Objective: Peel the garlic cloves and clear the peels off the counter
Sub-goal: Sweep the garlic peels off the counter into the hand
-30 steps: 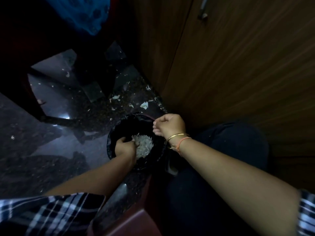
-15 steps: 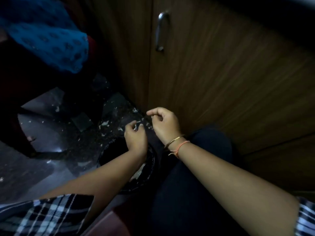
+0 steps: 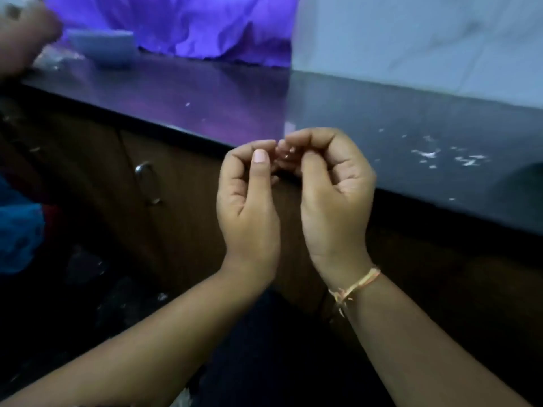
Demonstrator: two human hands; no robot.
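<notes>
Nearest, the left hand (image 3: 248, 201) and the right hand (image 3: 338, 195) hang in front of the cabinet, below the edge of the dark polished stone surface (image 3: 338, 107). Each grip is curled, the fingertips (image 3: 260, 155) of both nearly meeting; whether they pinch a scrap cannot be told. Farther on, thin white garlic peel scraps (image 3: 426, 154) lie scattered on the surface to the right, so clearing looks unfinished. No garlic cloves can be made out. Beyond lies a crumpled purple cloth (image 3: 205, 24).
</notes>
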